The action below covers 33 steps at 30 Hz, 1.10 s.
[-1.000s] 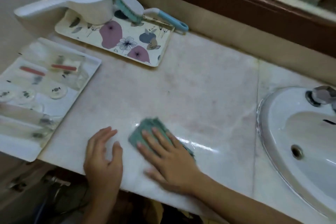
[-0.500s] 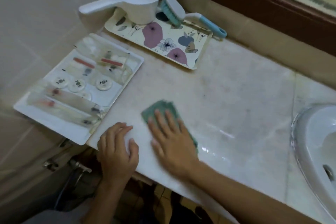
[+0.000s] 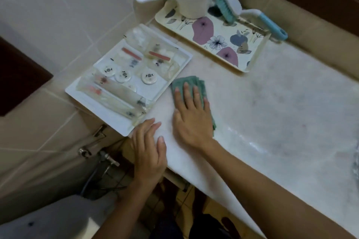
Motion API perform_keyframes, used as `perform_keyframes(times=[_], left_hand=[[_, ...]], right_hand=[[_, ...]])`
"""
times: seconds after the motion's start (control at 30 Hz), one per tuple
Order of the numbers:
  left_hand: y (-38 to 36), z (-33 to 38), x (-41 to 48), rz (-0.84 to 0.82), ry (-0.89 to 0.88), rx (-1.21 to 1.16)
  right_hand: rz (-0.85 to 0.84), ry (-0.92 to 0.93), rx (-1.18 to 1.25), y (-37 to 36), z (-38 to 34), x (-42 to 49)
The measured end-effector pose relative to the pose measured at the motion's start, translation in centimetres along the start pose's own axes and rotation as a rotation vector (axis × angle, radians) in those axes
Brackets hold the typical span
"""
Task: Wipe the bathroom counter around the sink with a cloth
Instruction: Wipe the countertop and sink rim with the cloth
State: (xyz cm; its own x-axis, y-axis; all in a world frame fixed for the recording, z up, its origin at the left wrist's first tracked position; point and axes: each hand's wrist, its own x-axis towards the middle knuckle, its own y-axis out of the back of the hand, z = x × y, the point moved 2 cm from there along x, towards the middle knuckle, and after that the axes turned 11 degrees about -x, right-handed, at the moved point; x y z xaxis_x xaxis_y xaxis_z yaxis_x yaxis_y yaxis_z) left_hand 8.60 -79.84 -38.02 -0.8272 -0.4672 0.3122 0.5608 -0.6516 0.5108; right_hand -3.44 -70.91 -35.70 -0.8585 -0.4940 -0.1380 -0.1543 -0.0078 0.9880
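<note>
cloth [image 3: 192,82] lies pressed on counter [image 3: 272,103] under straight, spread fingers [image 3: 186,95] of right hand [image 3: 191,122]

Cloth [image 3: 194,83] mostly beneath the right hand [image 3: 191,120] (sachets [image 3: 116,97] blurry, labels illegible)

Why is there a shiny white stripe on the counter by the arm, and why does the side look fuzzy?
Head view: the stripe is glare, light bouncing off the glossy counter just right of the right hand. Head view: the far right edge is smeared with blur. Head view: the light is dim and soft overall, and the wide lens bends the wall tile lines.
</note>
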Motion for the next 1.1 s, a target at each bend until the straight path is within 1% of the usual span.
perform_keyframes(times=[0.07,0.1,0.13,0.2,0.23,0.27,0.3,0.37,0.43,0.47,0.5,0.53,0.57,0.63,0.67,0.7,0.73,0.77,0.8,0.83,0.9,0.97,1.03,1.07,1.1], left_hand=[[-0.2,0.0,-0.2,0.042,0.004,0.006],[-0.2,-0.1,-0.1,0.045,0.009,0.002],[-0.3,-0.1,-0.1,0.044,0.011,-0.002],[-0.4,-0.3,0.0,0.037,-0.007,0.012],[-0.5,-0.3,0.1,0.033,-0.018,0.033],[-0.6,-0.4,0.1,0.026,-0.020,0.059],[-0.6,-0.4,0.1,0.014,-0.017,0.085],[-0.6,-0.4,-0.1,-0.019,0.005,0.125],[-0.5,-0.3,-0.1,-0.052,0.038,0.150],[-0.5,-0.1,0.0,-0.064,0.065,0.153],[-0.5,0.1,0.1,-0.066,0.108,0.144],[-0.4,0.5,0.2,-0.059,0.170,0.116],[-0.4,1.1,0.6,-0.045,0.246,0.066],[-0.7,2.7,1.3,-0.011,0.361,-0.061],[-1.1,3.8,1.5,-0.007,0.363,-0.116],[-1.7,4.9,1.7,-0.025,0.328,-0.159],[-2.4,6.0,1.7,-0.063,0.272,-0.199],[-3.4,7.0,1.6,-0.117,0.215,-0.238],[-4.4,7.9,1.5,-0.179,0.171,-0.272],[-5.4,8.6,1.4,-0.239,0.142,-0.295],[-7.3,9.8,1.5,-0.340,0.090,-0.316],[-8.8,10.3,1.7,-0.404,0.016,-0.288],[-10.0,10.2,2.2,-0.441,-0.039,-0.224],[-10.4,10.1,2.6,-0.454,-0.047,-0.189],[-10.8,9.9,3.0,-0.466,-0.051,-0.157]], right_hand=[[-0.008,0.229,-0.046,-0.5,-1.6,-4.9],[-0.006,0.327,-0.075,-0.7,-1.2,-7.4],[-0.008,0.428,-0.109,-0.8,0.2,-9.3],[-0.016,0.614,-0.186,-0.5,5.2,-10.1],[-0.020,0.639,-0.240,-0.3,8.1,-9.3],[-0.028,0.583,-0.273,0.0,10.8,-7.8],[-0.043,0.445,-0.259,0.4,13.0,-5.8],[-0.024,0.056,-0.162,1.2,14.5,-2.2],[0.021,-0.328,-0.059,0.8,11.8,-0.3],[0.035,-0.452,-0.017,0.5,9.3,-0.3],[0.056,-0.506,0.015,-0.1,6.8,-1.2],[0.085,-0.475,0.026,-0.6,4.3,-2.7],[0.102,-0.365,0.016,-1.1,2.3,-4.9],[0.079,-0.054,-0.034,-1.3,1.0,-10.6],[0.069,0.068,-0.075,-1.5,2.2,-13.4],[0.049,0.133,-0.102,-1.7,4.4,-16.1],[0.035,0.134,-0.122,-1.7,7.2,-18.7],[0.031,0.078,-0.146,-1.8,10.3,-21.1],[0.026,-0.030,-0.160,-2.0,13.6,-23.5],[-0.002,-0.195,-0.140,-2.0,16.8,-25.6],[-0.045,-0.597,-0.067,-1.8,21.8,-28.6],[-0.057,-0.933,0.001,-1.8,23.5,-29.0],[-0.042,-1.133,0.026,-1.8,22.3,-26.8],[-0.020,-1.181,0.035,-1.8,21.2,-25.2],[0.001,-1.185,0.036,-1.8,20.1,-23.5]])
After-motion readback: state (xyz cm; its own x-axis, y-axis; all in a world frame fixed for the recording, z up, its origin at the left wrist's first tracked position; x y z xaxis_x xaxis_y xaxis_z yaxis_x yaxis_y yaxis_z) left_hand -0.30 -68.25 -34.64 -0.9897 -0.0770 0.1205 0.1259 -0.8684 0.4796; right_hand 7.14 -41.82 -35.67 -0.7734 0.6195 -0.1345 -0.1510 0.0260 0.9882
